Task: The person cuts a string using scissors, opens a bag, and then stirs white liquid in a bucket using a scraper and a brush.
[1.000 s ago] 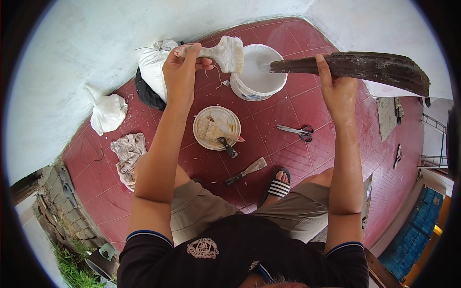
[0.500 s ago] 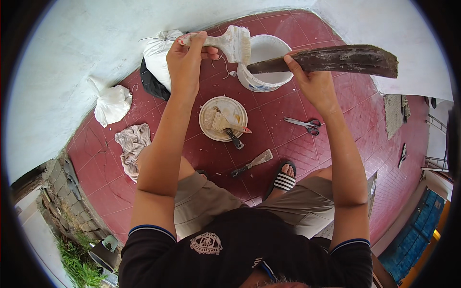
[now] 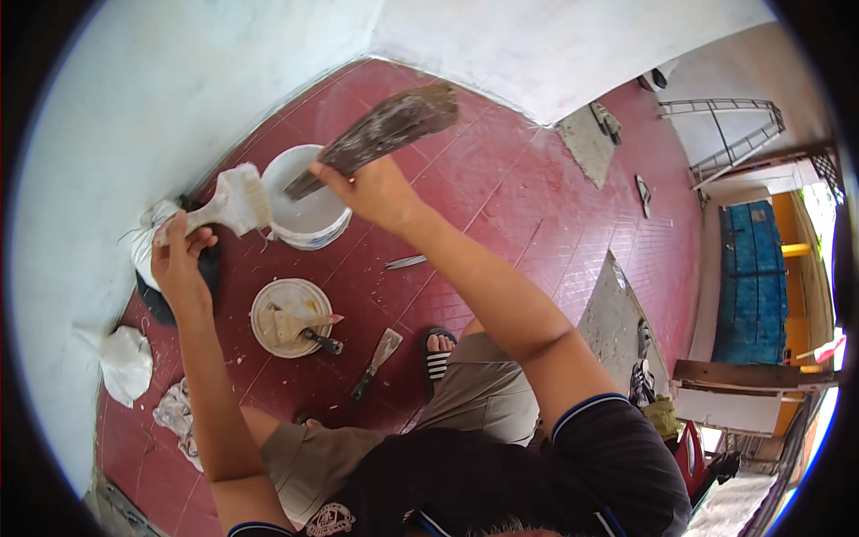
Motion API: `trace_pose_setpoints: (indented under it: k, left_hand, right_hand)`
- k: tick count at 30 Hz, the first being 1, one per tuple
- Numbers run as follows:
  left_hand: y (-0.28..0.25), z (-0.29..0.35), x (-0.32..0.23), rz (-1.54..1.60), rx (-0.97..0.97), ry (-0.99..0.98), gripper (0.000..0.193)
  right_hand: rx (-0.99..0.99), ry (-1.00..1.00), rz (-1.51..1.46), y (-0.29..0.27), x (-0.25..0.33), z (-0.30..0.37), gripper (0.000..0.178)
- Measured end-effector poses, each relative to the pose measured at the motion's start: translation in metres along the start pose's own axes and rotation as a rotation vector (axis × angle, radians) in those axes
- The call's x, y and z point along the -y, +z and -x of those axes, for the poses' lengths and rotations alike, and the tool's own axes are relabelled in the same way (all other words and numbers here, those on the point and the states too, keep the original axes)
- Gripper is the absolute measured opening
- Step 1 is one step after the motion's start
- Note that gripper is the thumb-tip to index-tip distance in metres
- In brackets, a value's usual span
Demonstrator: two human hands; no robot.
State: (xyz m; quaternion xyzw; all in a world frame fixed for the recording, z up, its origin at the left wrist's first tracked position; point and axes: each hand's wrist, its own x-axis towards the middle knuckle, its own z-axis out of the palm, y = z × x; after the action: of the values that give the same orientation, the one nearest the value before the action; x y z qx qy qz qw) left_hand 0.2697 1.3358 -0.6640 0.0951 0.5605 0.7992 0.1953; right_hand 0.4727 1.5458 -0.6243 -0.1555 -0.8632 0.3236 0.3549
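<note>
My left hand (image 3: 185, 268) grips the pale, paint-caked handle of a wide paintbrush (image 3: 237, 199). Its bristles point right, at the near-left rim of a white bucket (image 3: 315, 239). In my right hand (image 3: 380, 195) is a long, dark, slightly curved strip (image 3: 394, 127), rough and smeared with white; its material is unclear. The strip's narrow end hangs over the bucket's mouth, and its broad end points up and right. Below the bucket lies a round white lid (image 3: 301, 289), bearing a smaller paintbrush (image 3: 288, 326) and a black-handled tool (image 3: 324, 341).
A scraper (image 3: 378, 360) lies on the red tiles by my sandalled foot (image 3: 438, 358). Scissors (image 3: 407, 261) show partly beside my right forearm. White bags (image 3: 125, 365) and a crumpled rag (image 3: 179, 419) are at the left. White walls (image 3: 465, 54) meet in a corner beyond the bucket.
The view has swung right, so the floor things appear farther left. The dark strip has tilted, its broad end now angled upward. Both hands keep their holds.
</note>
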Motion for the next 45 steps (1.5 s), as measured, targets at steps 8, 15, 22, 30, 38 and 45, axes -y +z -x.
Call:
trace_pose_setpoints:
  k: [8, 15, 22, 30, 38, 45]
  left_hand:
    - [-0.008, -0.006, 0.009, -0.01, 0.022, 0.011, 0.019]
    - [-0.007, -0.006, 0.009, -0.02, 0.034, -0.024, 0.018]
    - [-0.009, -0.008, 0.013, -0.036, 0.035, -0.01, 0.02]
    - [-0.007, -0.007, 0.012, -0.027, 0.018, -0.018, 0.021]
    - [-0.005, -0.005, 0.01, -0.034, 0.033, -0.021, 0.019]
    - [-0.006, -0.004, 0.01, -0.027, 0.032, -0.002, 0.019]
  right_hand:
    - [0.15, 0.168, 0.135, -0.02, 0.002, 0.004, 0.024]
    - [0.062, 0.086, 0.06, -0.005, -0.006, 0.006, 0.027]
    - [0.227, 0.17, 0.018, -0.01, 0.006, 0.006, 0.025]
    - [0.07, 0.13, 0.163, -0.018, -0.007, -0.001, 0.028]
    - [0.217, 0.144, -0.003, -0.006, 0.006, 0.005, 0.026]
    - [0.023, 0.117, 0.157, -0.017, -0.009, 0.0, 0.024]
